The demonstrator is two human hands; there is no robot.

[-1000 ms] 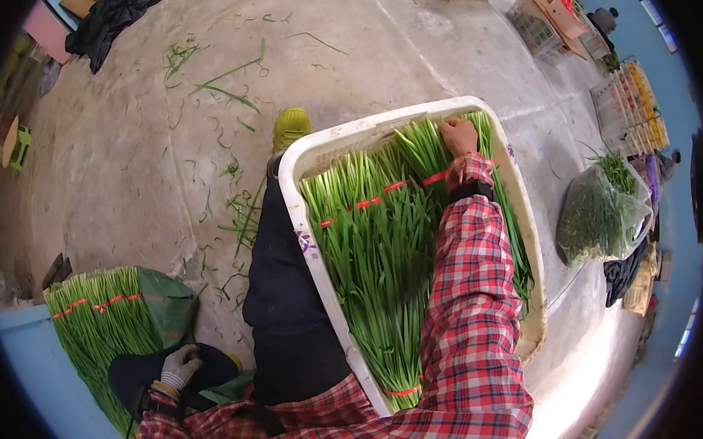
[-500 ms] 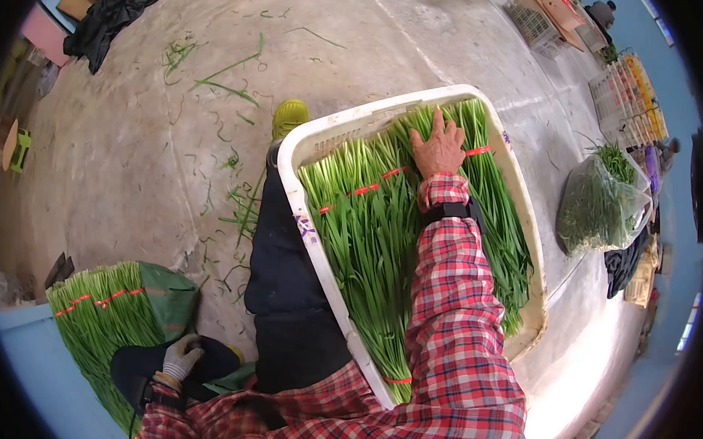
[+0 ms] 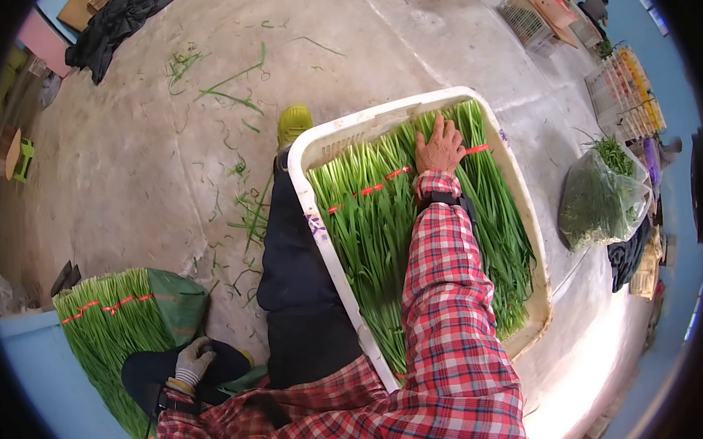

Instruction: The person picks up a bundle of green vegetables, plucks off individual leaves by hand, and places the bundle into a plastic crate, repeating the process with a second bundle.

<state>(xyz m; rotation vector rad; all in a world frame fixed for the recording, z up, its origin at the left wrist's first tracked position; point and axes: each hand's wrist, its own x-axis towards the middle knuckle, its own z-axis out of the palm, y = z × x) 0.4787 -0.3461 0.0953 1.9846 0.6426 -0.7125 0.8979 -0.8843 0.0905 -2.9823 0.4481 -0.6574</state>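
My bare right hand [image 3: 440,146] lies on the pale cut ends of bundled green chives [image 3: 476,194], fingers apart, just left of a red tie. Those chives fill a white plastic crate [image 3: 536,290] in front of me, in several bundles with red bands. At the lower left, my left hand [image 3: 193,361] in a grey-white glove rests on my dark-clothed knee [image 3: 142,374], its fingers curled and nothing visible in them. Beside that knee stand more red-banded chives [image 3: 109,332], next to a green sheet [image 3: 176,299].
Loose green leaves [image 3: 249,216] are scattered over the concrete floor. To the right sits a clear plastic bag of greens [image 3: 601,197]. Stacked crates [image 3: 624,94] and a box [image 3: 542,11] line the right side. A black cloth [image 3: 112,30] lies at the upper left.
My right hand stays on the chives, its fingers slightly closer together. The crate and the lower-left chives appear shifted a little to the right as the view moves. My left hand remains on the knee.
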